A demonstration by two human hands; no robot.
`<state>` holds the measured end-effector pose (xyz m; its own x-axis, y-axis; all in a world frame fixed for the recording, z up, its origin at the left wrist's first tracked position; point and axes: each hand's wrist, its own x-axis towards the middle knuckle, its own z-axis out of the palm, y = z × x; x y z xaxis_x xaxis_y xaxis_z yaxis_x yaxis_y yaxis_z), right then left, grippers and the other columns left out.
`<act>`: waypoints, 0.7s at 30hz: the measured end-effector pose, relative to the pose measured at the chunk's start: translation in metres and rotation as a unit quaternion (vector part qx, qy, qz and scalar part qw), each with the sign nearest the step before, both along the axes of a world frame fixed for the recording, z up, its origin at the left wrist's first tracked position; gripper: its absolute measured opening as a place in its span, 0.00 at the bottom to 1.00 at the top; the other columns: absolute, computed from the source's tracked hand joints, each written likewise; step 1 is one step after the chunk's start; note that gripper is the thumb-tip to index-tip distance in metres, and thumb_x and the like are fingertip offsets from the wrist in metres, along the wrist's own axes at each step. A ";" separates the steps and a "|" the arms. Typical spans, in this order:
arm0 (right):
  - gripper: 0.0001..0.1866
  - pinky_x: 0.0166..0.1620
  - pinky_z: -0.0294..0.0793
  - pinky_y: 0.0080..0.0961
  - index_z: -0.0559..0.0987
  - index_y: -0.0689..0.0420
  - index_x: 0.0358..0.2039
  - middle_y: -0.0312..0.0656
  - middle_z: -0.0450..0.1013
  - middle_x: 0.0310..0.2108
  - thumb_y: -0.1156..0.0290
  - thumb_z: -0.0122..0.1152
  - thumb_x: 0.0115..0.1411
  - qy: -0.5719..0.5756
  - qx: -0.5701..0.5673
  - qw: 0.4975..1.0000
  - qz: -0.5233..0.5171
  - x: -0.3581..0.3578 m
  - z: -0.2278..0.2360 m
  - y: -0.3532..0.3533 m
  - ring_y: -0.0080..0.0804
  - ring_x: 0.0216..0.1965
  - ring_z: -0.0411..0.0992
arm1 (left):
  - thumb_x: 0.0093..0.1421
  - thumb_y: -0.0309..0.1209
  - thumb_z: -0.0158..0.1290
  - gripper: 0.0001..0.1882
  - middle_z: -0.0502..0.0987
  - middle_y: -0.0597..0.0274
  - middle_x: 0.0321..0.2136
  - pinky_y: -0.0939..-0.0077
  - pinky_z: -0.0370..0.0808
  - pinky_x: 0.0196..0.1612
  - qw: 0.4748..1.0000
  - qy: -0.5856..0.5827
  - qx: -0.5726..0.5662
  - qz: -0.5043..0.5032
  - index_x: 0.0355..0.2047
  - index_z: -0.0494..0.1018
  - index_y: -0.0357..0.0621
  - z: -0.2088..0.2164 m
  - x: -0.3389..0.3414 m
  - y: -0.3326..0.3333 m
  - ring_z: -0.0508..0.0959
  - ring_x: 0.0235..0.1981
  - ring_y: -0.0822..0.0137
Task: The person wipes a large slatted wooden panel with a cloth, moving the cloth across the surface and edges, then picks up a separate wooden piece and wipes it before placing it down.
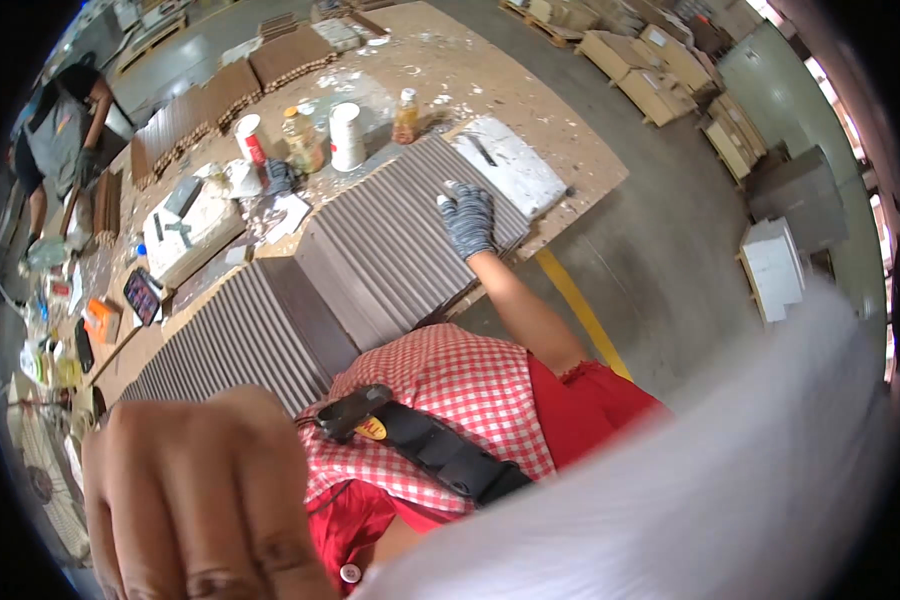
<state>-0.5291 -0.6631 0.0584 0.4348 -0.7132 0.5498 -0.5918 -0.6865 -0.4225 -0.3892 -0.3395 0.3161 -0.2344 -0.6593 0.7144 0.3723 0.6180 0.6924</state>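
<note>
My right hand (467, 222), in a grey knitted glove with pale fingertips, lies flat on a row of ribbed grey-brown strips (395, 240) along the table's near edge. A second ribbed stretch (235, 335) continues to the left, past a smooth, darker fold. Very close to the camera at the lower left is a bare hand that appears to be my left hand (195, 490). Its fingers are curled; its fingertips and anything in them are hidden. A blurred white, cloth-like shape (670, 480) crosses the lower right; I cannot tell whether it touches that hand.
White cups (347, 137) and bottles (406, 117) stand beyond the strips. A white slab (510, 168) lies at the table's right end. More brown strips (232, 95) sit farther back. At the far left a person (65, 130) works. Boxes on pallets (640, 75) stand across the floor.
</note>
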 end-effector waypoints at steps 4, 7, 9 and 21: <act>0.20 0.60 0.61 0.43 0.78 0.55 0.49 0.48 0.74 0.46 0.57 0.60 0.61 0.028 0.091 0.995 -0.029 -0.003 0.009 0.005 0.46 0.51 0.67 | 0.61 0.27 0.54 0.08 0.78 0.53 0.26 0.74 0.71 0.24 1.000 0.021 0.001 0.006 0.33 0.77 0.32 -0.011 0.002 0.010 0.75 0.22 0.67; 0.18 0.57 0.64 0.42 0.79 0.54 0.48 0.48 0.74 0.43 0.58 0.60 0.61 0.008 0.057 0.998 -0.021 0.000 0.007 0.002 0.47 0.49 0.68 | 0.61 0.27 0.54 0.08 0.78 0.53 0.26 0.73 0.70 0.24 0.999 0.038 -0.004 -0.001 0.33 0.77 0.32 -0.018 0.002 0.015 0.74 0.21 0.66; 0.18 0.58 0.62 0.43 0.78 0.54 0.49 0.49 0.74 0.43 0.58 0.59 0.62 0.019 0.068 0.997 -0.027 0.001 0.003 0.000 0.48 0.49 0.68 | 0.61 0.28 0.54 0.09 0.78 0.53 0.26 0.73 0.70 0.23 0.999 0.044 -0.005 -0.007 0.33 0.77 0.32 -0.022 0.002 0.017 0.74 0.21 0.66; 0.19 0.57 0.63 0.44 0.78 0.51 0.49 0.47 0.73 0.43 0.55 0.59 0.62 0.033 0.050 0.998 -0.036 0.000 0.002 -0.001 0.46 0.49 0.68 | 0.62 0.29 0.52 0.10 0.77 0.53 0.24 0.71 0.69 0.22 0.999 0.033 -0.014 -0.027 0.32 0.77 0.32 -0.025 0.003 0.027 0.73 0.20 0.65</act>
